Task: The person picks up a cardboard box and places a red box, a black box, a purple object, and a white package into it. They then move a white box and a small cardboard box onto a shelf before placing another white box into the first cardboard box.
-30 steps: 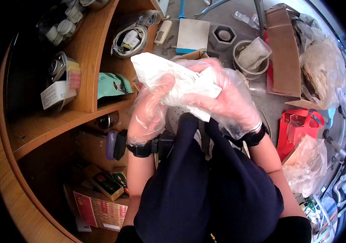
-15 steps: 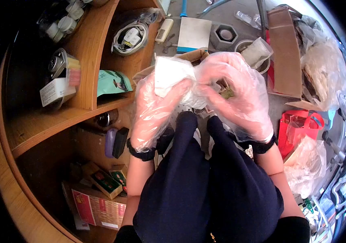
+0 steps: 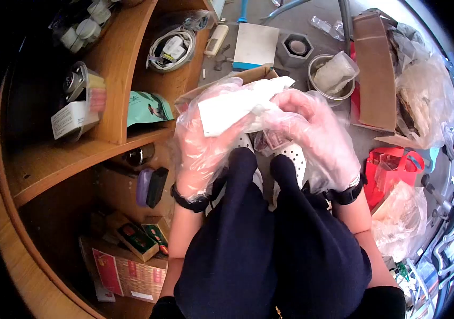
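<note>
Clear plastic gloves cover both of my hands. My left hand (image 3: 203,151) is closed on a white tissue (image 3: 237,106), which lies across its fingers and reaches up to the right. Beside it, my right hand (image 3: 312,130) has its fingers curled and pinches the tissue's right part near my left fingertips. Some of the pinching fingertips are hidden behind the tissue and the glove folds. Below the hands are my knees and white dotted shoes (image 3: 292,158). Partly hidden behind the hands stands an open cardboard box (image 3: 259,74).
A wooden shelf (image 3: 131,74) on the left holds a coiled cable (image 3: 171,50) and a green pouch (image 3: 148,106). A metal bowl (image 3: 338,94), a hexagonal grey block (image 3: 295,50) and a white box (image 3: 256,45) stand ahead. On the right are a carton (image 3: 374,74) and a red bag (image 3: 392,167).
The tissue is spread wider and now extends up to the right. My right hand has shifted slightly down and turned, uncovering the metal bowl and a shoe.
</note>
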Available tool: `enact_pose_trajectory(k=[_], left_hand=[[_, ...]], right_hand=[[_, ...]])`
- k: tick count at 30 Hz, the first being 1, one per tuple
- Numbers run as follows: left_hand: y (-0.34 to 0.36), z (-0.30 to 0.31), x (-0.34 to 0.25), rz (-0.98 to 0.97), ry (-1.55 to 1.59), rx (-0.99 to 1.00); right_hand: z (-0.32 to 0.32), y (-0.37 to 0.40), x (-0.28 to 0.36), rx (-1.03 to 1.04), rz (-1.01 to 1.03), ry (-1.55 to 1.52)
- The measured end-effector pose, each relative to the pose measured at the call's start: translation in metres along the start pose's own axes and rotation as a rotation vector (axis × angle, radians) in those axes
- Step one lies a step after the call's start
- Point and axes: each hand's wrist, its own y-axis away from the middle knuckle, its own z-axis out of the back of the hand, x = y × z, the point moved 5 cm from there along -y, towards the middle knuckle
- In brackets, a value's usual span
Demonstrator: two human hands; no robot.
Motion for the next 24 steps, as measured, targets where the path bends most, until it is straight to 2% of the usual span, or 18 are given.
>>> enact_pose_trajectory(k=[2,4,6,7,8,10,11,12,13,14,16,17,18,20,22,24], left_hand=[[0.004,0.004,-0.001,-0.232,-0.086,-0.007],[0.006,0.007,0.000,-0.241,-0.035,0.000],[0.008,0.006,-0.009,-0.436,-0.246,0.058],[0.011,0.007,-0.008,-0.418,-0.310,0.091],[0.011,0.007,-0.010,-0.418,-0.311,0.092],[0.009,0.008,-0.006,-0.267,-0.335,0.080],[0.011,0.005,-0.007,-0.266,-0.336,0.079],[0.012,0.002,-0.001,-0.088,-0.139,0.048],[0.015,-0.002,0.006,0.090,0.061,0.019],[0.016,-0.005,0.001,0.088,0.064,0.022],[0.022,-0.006,-0.004,0.224,0.147,-0.037],[0.027,-0.008,0.006,0.199,0.245,-0.097],[0.028,-0.010,0.011,0.199,0.245,-0.098],[0.024,-0.008,0.011,0.159,0.186,-0.231],[0.015,-0.020,0.001,0.128,0.080,-0.267],[0.009,-0.025,-0.017,-0.117,0.185,-0.472]], right_hand=[[-0.002,0.000,-0.012,0.143,-0.171,-0.323],[0.002,0.000,-0.012,0.199,-0.136,-0.335],[-0.005,0.005,0.002,0.274,-0.138,-0.369],[-0.001,0.004,0.002,0.387,-0.204,-0.390],[0.002,0.005,0.003,0.386,-0.204,-0.390],[0.012,0.003,0.004,0.267,-0.144,0.004],[0.018,-0.001,0.014,0.115,0.051,0.298],[0.014,-0.001,0.014,0.115,0.050,0.298],[0.014,0.002,0.027,-0.071,0.326,0.584],[0.009,0.009,0.037,-0.263,0.604,0.866],[0.000,-0.010,0.003,-0.163,0.392,-0.086],[-0.003,-0.005,-0.004,-0.195,0.141,-0.128],[-0.008,-0.008,-0.007,-0.194,0.141,-0.128],[-0.012,-0.014,-0.022,-0.328,0.135,-0.170],[-0.017,-0.017,-0.025,-0.344,0.169,-0.265],[-0.011,-0.016,-0.022,-0.487,0.344,-0.264]])
